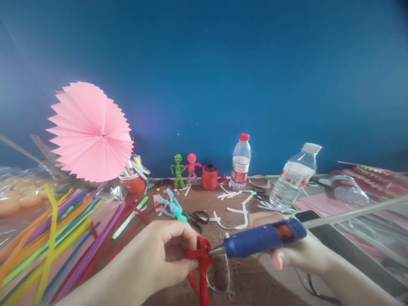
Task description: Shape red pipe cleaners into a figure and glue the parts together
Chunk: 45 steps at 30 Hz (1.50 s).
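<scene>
My left hand (162, 255) pinches a red pipe-cleaner figure (203, 259) between thumb and fingers, low in the middle of the view. My right hand (287, 250) is wrapped round a blue hot glue gun (255, 240), whose metal nozzle points left and meets the red piece, or comes very close to it. Part of the right hand's fingers is hidden behind the gun. Beyond my left hand lies a light-blue pipe-cleaner figure (172, 205). A green figure (177, 170) and a pink figure (191, 167) stand upright near the wall.
Colourful pipe cleaners (54, 238) spread over the left side, below a pink paper fan (92, 131). Black scissors (199, 217) and white paper strips (245, 212) lie mid-table. A red-capped bottle (241, 163), a tilted white-capped bottle (295, 176) and a red tape roll (209, 177) stand behind.
</scene>
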Each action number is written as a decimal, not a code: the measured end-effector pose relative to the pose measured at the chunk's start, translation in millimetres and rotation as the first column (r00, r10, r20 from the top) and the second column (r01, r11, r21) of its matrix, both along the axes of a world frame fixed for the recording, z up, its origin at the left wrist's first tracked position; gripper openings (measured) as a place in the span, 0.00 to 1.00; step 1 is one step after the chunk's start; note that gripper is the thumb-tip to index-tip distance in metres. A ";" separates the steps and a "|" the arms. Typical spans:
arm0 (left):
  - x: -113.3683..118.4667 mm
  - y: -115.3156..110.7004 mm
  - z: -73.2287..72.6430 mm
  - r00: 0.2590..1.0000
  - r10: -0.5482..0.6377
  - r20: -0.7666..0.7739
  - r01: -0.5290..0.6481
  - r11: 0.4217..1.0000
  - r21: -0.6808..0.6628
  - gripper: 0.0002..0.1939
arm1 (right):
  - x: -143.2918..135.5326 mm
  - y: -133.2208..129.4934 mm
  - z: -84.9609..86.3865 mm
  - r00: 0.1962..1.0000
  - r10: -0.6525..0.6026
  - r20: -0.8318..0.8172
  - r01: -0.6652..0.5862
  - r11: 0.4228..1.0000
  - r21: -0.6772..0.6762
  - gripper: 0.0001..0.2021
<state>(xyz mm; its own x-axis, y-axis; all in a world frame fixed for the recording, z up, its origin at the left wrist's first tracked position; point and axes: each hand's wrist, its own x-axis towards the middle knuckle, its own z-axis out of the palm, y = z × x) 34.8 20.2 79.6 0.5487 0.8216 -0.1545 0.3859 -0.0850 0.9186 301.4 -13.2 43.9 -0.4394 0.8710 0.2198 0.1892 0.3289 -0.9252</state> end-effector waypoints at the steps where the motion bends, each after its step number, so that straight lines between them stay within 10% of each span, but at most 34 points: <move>1: -0.2 0.2 -0.7 1.000 0.001 0.003 -0.001 1.000 0.003 0.05 | 0.3 0.1 -0.5 1.000 0.001 -0.005 -0.001 1.000 -0.002 0.27; 36: -6.8 8.3 -10.5 0.999 -0.031 0.045 0.024 0.986 0.167 0.05 | 11.6 0.0 5.6 0.981 -0.038 0.192 0.021 0.996 0.088 0.29; 42: -10.5 7.7 -9.4 0.999 -0.035 0.025 0.026 0.956 0.292 0.07 | 18.9 4.0 -9.4 0.958 -0.285 0.032 0.286 0.958 -0.015 0.26; 45: -13.6 4.4 -7.6 0.998 -0.055 0.041 0.027 0.865 0.502 0.08 | 18.2 12.2 -14.2 0.863 -0.446 0.237 0.434 0.895 0.105 0.15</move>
<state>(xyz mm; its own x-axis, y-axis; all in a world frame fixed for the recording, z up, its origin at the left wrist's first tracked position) 21.2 24.6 72.0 0.5794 0.7573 0.3013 0.3249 -0.5536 0.7668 319.6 -1.0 29.8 -0.0585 0.9781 0.1997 0.5452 0.1989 -0.8143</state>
